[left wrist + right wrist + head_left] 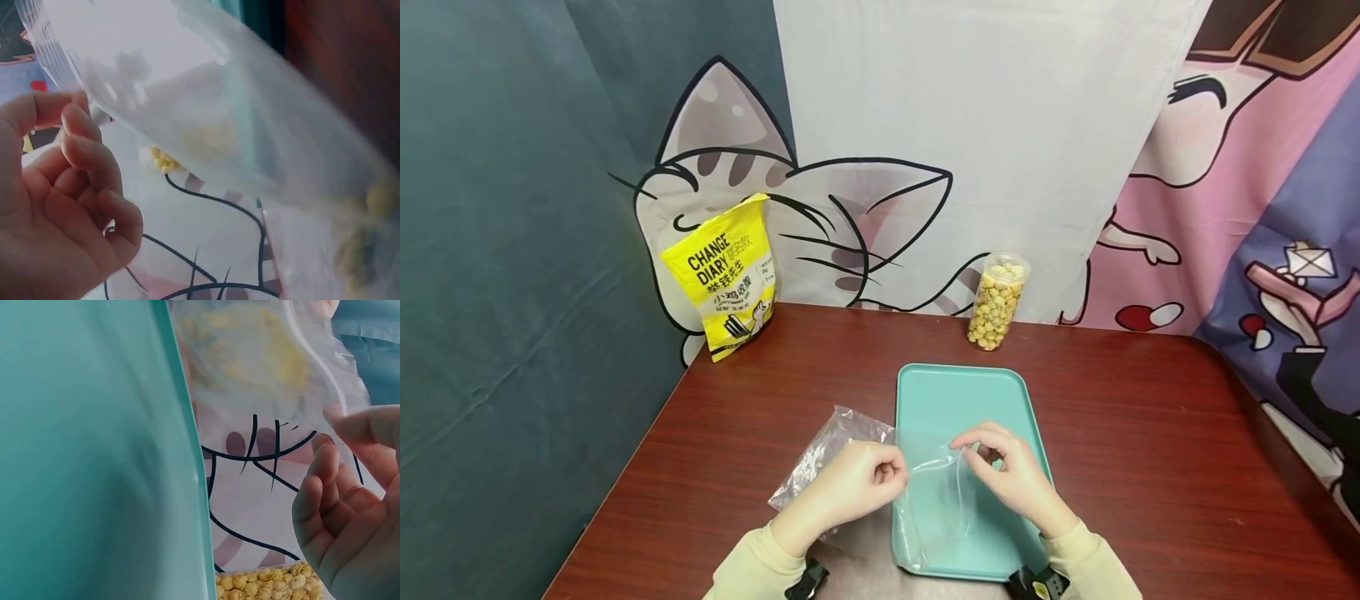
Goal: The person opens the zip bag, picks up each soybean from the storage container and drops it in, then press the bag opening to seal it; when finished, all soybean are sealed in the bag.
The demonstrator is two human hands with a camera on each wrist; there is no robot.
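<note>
A clear zip bag hangs between my two hands, low over the turquoise tray. My left hand pinches its left edge, fingers curled in. Its right side, near the zip strip, is pinched between the thumb and index finger of my right hand. In the right wrist view the film of the clear zip bag is see-through, with a blurred yellow shape behind it. The left wrist view shows the clear zip bag spread out beside my curled fingers.
Another clear plastic bag lies on the dark red table, left of the tray. Behind the tray stands a clear cup of popcorn. A yellow snack bag leans against the printed cloth at the back left.
</note>
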